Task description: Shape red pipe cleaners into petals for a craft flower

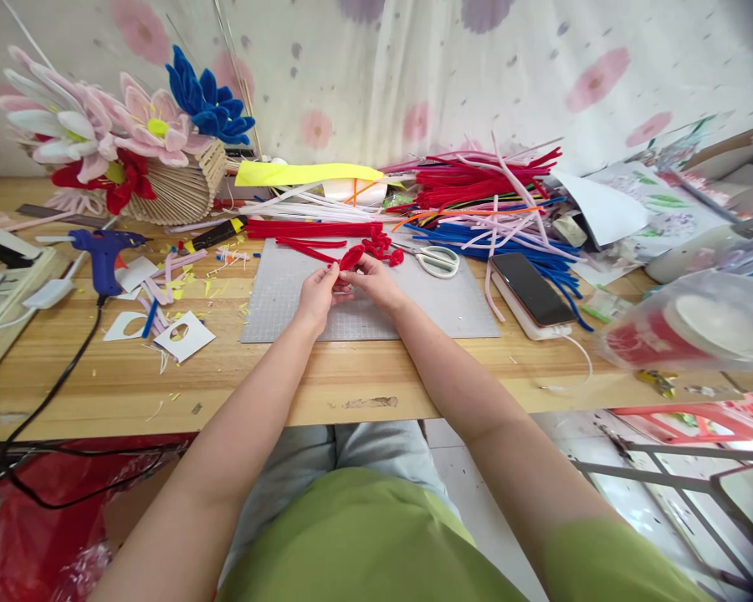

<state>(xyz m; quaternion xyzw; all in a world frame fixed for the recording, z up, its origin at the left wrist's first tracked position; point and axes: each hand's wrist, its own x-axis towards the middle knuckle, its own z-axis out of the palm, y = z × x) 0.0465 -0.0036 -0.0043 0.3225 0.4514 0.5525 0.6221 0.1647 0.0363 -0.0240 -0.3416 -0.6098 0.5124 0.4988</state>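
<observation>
Both hands meet over the grey cutting mat. My left hand and my right hand are closed on a small red fuzzy petal shape, their fingertips nearly touching. Just beyond them on the mat are red curled pieces and loose red pipe cleaners. Scissors with pale handles rest to the right of my right hand. A row of straight red pipe cleaners lies along the mat's back edge.
A blue glue gun and paper scraps are on the left, below fuzzy flowers. Pipe cleaner bundles lie behind. At right are a phone and a bagged cup.
</observation>
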